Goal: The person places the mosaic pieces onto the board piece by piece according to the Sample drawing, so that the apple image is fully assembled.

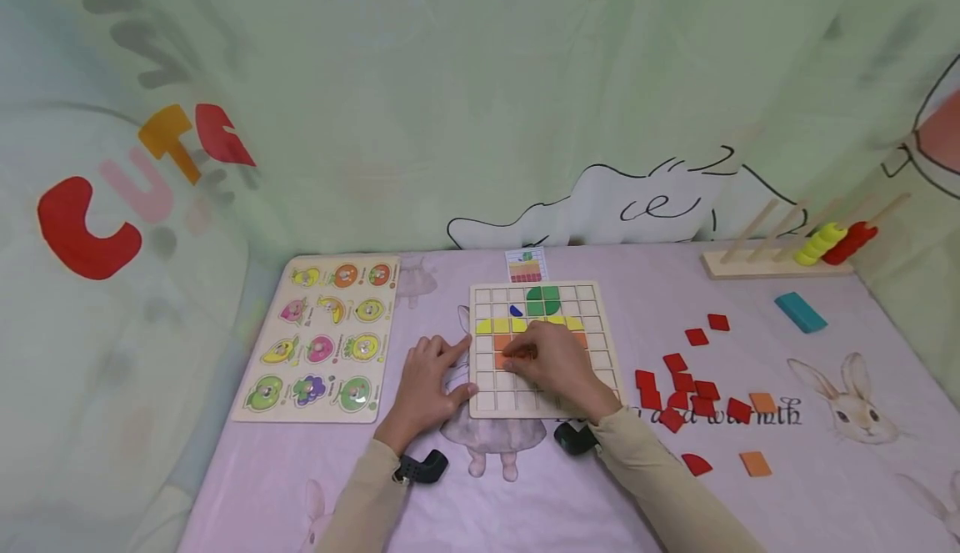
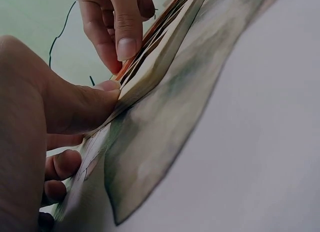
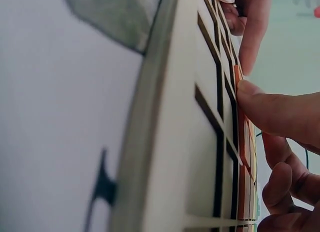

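Note:
A wooden grid board [image 1: 483, 403] lies flat on the table. My left hand [image 1: 423, 382] rests at its left edge, thumb and forefinger spread and touching it; the left wrist view shows this thumb [image 2: 95, 105] against the edge. Over the board, my right hand [image 1: 558, 361] has its thumb and curled fingers at an orange square tile [image 1: 500, 361] in the grid. In the right wrist view the right thumb [image 3: 272, 110] touches the orange tile [image 3: 240, 92]. Above sit yellow pieces [image 1: 495, 325], green pieces [image 1: 543, 300] and a small blue piece [image 1: 516, 310]. The right hand hides some cells.
Red pieces [image 1: 705, 389] and loose orange squares [image 1: 755, 464] are scattered right of the board. A picture card [image 1: 527, 264] lies behind it. A fruit puzzle [image 1: 300, 369] is at left. Back right stand a peg rack [image 1: 738, 268] and a teal block [image 1: 800, 312].

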`<state>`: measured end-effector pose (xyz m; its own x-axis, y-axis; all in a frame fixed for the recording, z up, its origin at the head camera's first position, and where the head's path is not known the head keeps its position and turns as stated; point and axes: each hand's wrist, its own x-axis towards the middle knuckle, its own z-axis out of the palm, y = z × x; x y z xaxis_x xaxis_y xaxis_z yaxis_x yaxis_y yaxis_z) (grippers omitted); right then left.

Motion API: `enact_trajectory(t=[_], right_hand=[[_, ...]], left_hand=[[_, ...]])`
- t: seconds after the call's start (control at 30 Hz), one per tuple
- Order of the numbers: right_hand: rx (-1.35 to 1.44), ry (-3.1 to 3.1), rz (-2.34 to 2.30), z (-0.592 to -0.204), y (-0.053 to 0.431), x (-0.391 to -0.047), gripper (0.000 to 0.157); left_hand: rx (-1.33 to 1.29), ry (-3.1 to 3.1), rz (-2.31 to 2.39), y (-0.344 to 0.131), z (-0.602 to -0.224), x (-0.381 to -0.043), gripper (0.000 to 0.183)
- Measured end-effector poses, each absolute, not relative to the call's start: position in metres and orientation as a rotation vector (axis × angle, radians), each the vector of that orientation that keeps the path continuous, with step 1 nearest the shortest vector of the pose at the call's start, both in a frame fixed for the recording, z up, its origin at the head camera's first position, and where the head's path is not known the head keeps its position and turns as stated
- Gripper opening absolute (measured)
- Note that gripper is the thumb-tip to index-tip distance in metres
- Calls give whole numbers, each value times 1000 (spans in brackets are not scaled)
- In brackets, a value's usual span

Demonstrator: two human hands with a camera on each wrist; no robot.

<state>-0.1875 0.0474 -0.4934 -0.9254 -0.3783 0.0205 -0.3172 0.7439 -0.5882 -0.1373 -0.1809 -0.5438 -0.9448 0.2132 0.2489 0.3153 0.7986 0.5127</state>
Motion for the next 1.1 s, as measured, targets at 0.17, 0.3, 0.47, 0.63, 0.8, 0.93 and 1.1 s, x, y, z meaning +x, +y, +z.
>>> enact_trajectory(t=[0.17,0.3,0.47,0.63,0.8,0.93,1.1], right_hand=[[-579,2863,-918,-493,46,-185,13],[-609,2859,-938,-490,49,-182,15],[-671,2810,-1138,-483,79,-182,20],[-458,2940,-1129,-469,157,-175,25],[-164,2973,-899,-465,254,-162,46],[-51,2891,-729,-469,312,-154,57],[-43,2852,-686,-481,340,-148,51]], left_hand=[[-428,-2789,-855,-181,-544,-137,72],[-430,-2791,-857,-179,-543,-137,72],[-428,-2801,-870,-176,-542,-136,73],[-427,-2816,-859,-175,-542,-136,73],[-411,-2815,-830,-177,-541,-136,73],[-416,-2822,-827,-179,-542,-136,73],[-410,-2820,-850,-180,-543,-135,73]])
